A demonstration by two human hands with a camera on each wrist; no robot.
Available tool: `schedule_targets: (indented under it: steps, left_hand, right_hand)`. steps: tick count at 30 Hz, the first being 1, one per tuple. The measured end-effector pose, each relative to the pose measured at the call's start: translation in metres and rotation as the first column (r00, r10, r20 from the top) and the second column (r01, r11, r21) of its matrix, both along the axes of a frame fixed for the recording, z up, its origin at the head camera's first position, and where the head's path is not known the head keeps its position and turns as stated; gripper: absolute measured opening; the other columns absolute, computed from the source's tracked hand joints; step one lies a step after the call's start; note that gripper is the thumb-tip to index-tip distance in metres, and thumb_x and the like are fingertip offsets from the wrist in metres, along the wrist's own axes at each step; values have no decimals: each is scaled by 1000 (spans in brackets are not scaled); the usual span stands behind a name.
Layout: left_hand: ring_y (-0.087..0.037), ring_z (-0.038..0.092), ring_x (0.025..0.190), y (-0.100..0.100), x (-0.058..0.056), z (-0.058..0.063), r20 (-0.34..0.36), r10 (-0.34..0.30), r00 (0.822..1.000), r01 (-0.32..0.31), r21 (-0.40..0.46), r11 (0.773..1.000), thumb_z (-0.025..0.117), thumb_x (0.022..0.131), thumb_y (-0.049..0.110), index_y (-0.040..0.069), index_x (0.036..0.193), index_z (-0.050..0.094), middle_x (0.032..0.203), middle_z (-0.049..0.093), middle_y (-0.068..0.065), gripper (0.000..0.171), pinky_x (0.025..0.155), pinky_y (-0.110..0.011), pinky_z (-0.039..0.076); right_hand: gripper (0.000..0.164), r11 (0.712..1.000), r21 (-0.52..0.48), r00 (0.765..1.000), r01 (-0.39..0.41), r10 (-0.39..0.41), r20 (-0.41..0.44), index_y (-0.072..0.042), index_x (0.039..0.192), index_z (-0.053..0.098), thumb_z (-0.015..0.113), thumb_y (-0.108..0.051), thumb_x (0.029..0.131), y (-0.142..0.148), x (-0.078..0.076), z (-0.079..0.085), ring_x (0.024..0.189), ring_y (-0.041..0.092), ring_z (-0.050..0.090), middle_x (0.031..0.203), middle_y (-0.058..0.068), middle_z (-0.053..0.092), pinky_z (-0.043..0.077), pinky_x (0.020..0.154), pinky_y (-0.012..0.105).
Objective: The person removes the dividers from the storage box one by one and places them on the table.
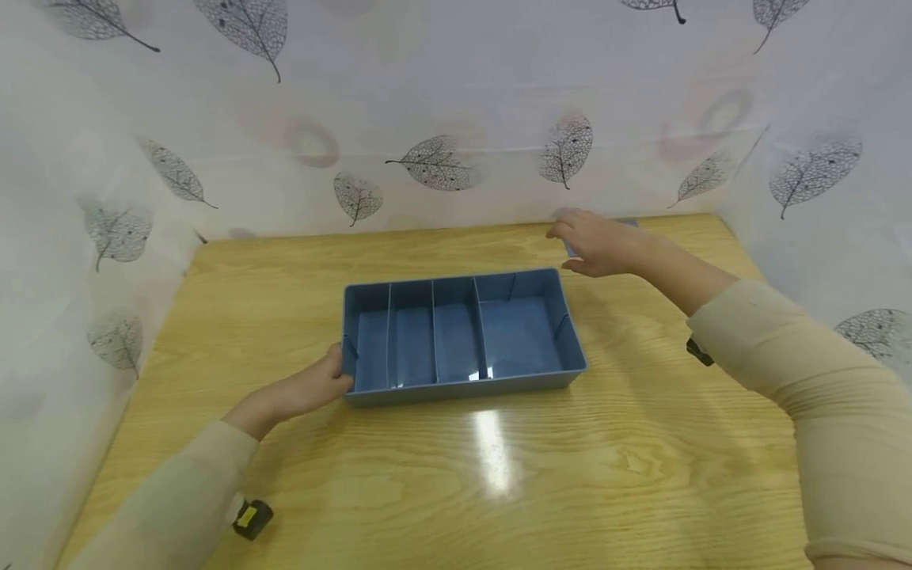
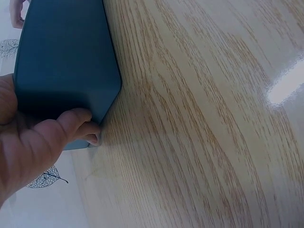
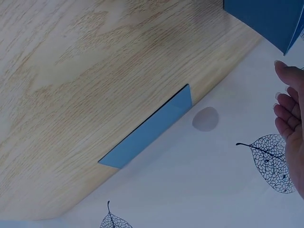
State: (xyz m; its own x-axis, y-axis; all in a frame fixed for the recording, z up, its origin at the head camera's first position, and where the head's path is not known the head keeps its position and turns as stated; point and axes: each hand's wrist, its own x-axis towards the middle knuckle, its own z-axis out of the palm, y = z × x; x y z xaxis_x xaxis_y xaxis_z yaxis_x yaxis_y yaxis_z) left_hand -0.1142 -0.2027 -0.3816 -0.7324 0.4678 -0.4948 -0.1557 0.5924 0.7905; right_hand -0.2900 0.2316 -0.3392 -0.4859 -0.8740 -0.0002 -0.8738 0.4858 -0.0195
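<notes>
A blue drawer organizer box (image 1: 456,390) sits in the middle of the wooden table, split by upright dividers into several compartments. My left hand (image 1: 309,389) grips its left end, the thumb at the rim and the fingers against the outer wall. In the left wrist view the fingers (image 2: 78,123) curl along the end wall near the bottom. My right hand (image 1: 602,244) hovers past the box's back right corner, its fingers loosely bent and holding nothing. Partly hidden behind that hand, a flat blue panel (image 3: 149,130) lies at the table's back edge.
The wooden table (image 1: 442,483) carries the box, with a bright light reflection in front of it. A pale cloth curtain (image 1: 456,95) with printed leaves hangs behind the back edge and along both sides. Dark camera mounts show at both sleeves.
</notes>
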Motion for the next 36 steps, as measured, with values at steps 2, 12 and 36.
schedule_targets:
  steps: [2,12,36]
  left_hand:
    - [-46,-15,138,0,0,0,4,-4,1000,4,6,1000,31,94,5,-13,141,-19,148,-20,-35,71,109,-62,0]
    - [-48,-13,138,-1,1,-2,-23,-20,1000,21,32,999,31,94,4,-14,142,-16,148,-17,-36,70,109,-63,2]
    - [-47,-14,138,-1,0,-3,-11,-12,1000,13,30,999,31,94,3,-12,142,-17,149,-17,-35,70,109,-63,1]
  right_hand:
    - [48,1000,-19,1000,-25,25,-12,11,115,48,73,-10,80,-2,1,1,110,43,47,114,27,50,38,97,53]
    - [47,987,-63,988,-147,144,-46,9,111,50,76,-13,77,-19,9,8,101,39,50,107,23,54,39,92,50]
    - [50,951,-4,951,-309,309,23,5,113,54,79,-17,75,-78,31,10,105,34,54,108,17,56,44,95,44]
